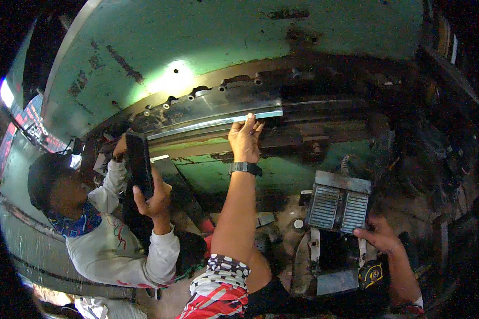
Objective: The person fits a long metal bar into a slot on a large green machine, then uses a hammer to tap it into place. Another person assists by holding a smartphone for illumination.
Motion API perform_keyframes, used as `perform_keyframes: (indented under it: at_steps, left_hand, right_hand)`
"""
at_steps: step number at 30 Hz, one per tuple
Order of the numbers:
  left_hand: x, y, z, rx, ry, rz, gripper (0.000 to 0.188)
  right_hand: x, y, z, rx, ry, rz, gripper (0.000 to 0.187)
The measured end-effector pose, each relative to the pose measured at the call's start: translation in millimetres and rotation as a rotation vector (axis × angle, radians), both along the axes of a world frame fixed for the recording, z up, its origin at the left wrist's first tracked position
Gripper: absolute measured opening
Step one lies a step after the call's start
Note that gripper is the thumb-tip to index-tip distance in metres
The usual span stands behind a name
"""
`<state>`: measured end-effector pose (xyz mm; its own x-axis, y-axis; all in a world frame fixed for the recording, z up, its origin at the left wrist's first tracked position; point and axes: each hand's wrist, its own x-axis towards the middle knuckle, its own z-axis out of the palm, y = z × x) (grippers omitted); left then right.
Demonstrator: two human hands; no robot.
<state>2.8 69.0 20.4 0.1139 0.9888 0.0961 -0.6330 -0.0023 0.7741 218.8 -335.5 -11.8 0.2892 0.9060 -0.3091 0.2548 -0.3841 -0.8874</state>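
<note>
My left hand [245,141], with a dark watch at the wrist, reaches up in the middle. Its thumb and fingers pinch a long, thin shiny metal strip [218,119] near the strip's right end. The strip runs leftward along a dark steel machine bed [218,101]. At the lower right, my right hand [380,234] is beside a foot switch with two ribbed metal pedals [339,206]. One digit stretches out to the pedals' lower right edge; the other fingers are partly hidden in shadow.
A co-worker [112,239] sits close on the left, both hands around a dark oblong object [139,165]. A green machine panel [197,32] with a bright light spot rises behind. Below the pedals are a yellow-and-black tape measure [371,274] and a metal plate [337,283].
</note>
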Motion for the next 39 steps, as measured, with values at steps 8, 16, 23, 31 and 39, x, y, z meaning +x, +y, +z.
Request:
perform_keyframes:
  at_steps: [8,16,23,31,39]
  left_hand:
    - [0,-1,2,0.007,-0.003,0.009,0.032]
    - [-3,-7,7,-0.032,0.065,-0.029,0.029]
    - [0,-5,7,-0.028,0.022,-0.02,0.033]
    - [1,-11,12,-0.024,0.007,-0.034,0.032]
    - [2,-6,8,-0.027,0.035,-0.027,0.027]
  right_hand:
    - [1,-4,2,-0.148,-0.075,-0.065,0.054]
    - [1,-12,-5,-0.146,-0.06,-0.165,0.065]
    - [0,-2,15,-0.311,-0.022,-0.104,0.055]
    - [11,-19,-26,-0.14,-0.048,-0.172,0.055]
    - [4,-21,-20,-0.2,-0.069,-0.247,0.047]
